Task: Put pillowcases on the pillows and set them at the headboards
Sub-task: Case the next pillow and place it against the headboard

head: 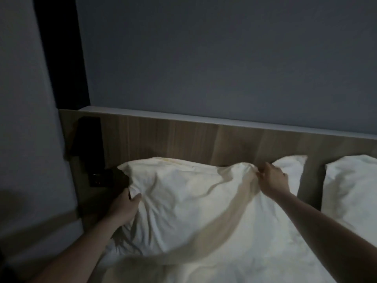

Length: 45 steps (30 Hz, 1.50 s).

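At lower left of the frame, the left hand (125, 207) grips the left edge of a white pillow (183, 201), thumb on top and fingers curled round the fabric. Right of centre, the right hand (272, 177) pinches a raised fold of the pillowcase near the pillow's upper right corner, fingers bunched on the cloth. Both bare forearms reach up from the bottom edge. The pillow lies on the white bedding (244, 262), its top edge against the wooden headboard (183, 137) that runs across the middle of the frame. At far right, a 2nd white pillow (353, 188) leans on the same headboard, apart from the 1st. At left, a dark wall fixture (87, 137) hangs above a socket panel (98, 179). Grey wall (224, 58) fills the upper frame.
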Tool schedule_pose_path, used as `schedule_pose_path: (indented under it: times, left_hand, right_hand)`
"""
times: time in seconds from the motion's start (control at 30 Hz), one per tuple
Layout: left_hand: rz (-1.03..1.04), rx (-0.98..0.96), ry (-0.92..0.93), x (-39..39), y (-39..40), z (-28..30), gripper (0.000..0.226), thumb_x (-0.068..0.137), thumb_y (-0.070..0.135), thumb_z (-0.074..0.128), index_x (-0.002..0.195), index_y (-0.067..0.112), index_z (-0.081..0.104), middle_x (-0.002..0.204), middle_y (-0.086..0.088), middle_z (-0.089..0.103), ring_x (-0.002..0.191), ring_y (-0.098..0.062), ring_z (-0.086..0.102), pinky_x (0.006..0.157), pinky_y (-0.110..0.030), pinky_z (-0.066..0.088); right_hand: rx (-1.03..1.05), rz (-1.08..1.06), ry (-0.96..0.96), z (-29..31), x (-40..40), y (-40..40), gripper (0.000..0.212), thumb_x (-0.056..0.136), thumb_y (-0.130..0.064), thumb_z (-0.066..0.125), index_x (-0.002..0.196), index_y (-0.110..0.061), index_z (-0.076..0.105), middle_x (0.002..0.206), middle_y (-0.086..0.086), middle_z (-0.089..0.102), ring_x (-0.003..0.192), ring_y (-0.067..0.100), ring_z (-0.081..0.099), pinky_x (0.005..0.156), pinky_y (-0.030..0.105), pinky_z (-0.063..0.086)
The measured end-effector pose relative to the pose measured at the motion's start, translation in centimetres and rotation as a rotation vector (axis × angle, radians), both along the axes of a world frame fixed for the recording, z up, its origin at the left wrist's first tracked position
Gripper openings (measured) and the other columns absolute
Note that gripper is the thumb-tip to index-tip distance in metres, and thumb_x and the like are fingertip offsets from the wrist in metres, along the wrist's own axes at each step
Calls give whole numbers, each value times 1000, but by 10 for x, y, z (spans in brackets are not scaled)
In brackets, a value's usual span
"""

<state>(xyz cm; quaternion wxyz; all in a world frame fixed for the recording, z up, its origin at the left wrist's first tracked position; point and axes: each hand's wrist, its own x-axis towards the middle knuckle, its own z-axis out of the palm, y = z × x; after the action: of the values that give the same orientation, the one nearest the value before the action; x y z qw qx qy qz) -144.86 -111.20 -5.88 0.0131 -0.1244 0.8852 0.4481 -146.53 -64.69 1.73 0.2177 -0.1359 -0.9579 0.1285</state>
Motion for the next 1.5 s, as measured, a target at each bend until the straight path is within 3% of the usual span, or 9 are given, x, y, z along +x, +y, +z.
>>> schedule_pose_path:
  times: [0.17,0.37,0.6,0.73,0.8,0.93,1.07,1.23,1.5]
  left_hand:
    - [65,132,38,-12,5,29,82,92,50,67,157,20,28,151,-9,50,134,-38,52,93,-40,42]
    - [163,326,151,-61,-21,65,103,52,81,79,130,18,59,128,-1,70,110,-24,69,102,-42,54]
    - [151,266,124,-66,-7,109,93,78,65,78,148,11,48,146,-10,56,122,-27,59,103,-36,48]
    - [-106,49,-133,-64,-15,120,99,71,69,81,147,12,54,146,-8,59,125,-26,62,100,-31,51]
    - [-174,-100,-168,-64,-16,122,91,73,63,83,146,15,57,146,-8,59,129,-26,60,102,-31,51]
    - [-105,-259,185,-71,-15,125,39,87,41,79,119,19,77,125,-2,71,115,-24,67,95,-28,52]
    - [32,-194,575,-80,-12,144,8,90,29,76,92,23,80,96,1,67,95,-26,67,82,-31,51]
    - [165,-82,728,-94,-4,151,22,86,7,74,77,27,75,93,6,72,87,-18,67,77,-26,51]
    - [281,-164,688,-98,-46,155,19,88,16,79,77,24,65,89,1,70,84,-24,66,72,-34,54]
  right_hand:
    - [-44,36,34,-25,-1,-6,50,92,-38,68,135,-17,55,132,11,64,121,40,57,98,50,47]
    - [-116,256,276,-3,-10,-47,45,93,-29,74,132,-10,62,132,10,67,121,38,58,103,49,48]
    - [-80,293,-164,13,-45,-74,51,79,-67,54,117,-36,69,98,-8,74,95,22,72,82,33,55]
    - [9,310,-370,13,-54,-80,44,85,-60,66,127,-49,67,120,-5,75,116,24,68,92,30,52]
    - [3,279,-419,14,-59,-82,30,83,-59,67,102,-39,79,103,-3,79,106,25,72,86,32,56]
    - [-91,217,-181,31,-63,-83,38,88,-48,68,55,-31,67,65,-3,69,77,26,72,61,31,48]
    - [-58,244,167,49,-64,-85,24,96,-44,64,104,-31,83,96,7,81,94,37,73,74,37,55]
    - [-134,226,381,47,-71,-95,18,96,-29,68,104,-24,83,94,6,78,91,35,71,72,33,44]
    - [-269,306,85,29,-80,-106,17,86,-48,69,96,-35,71,89,-11,76,86,20,70,77,34,56]
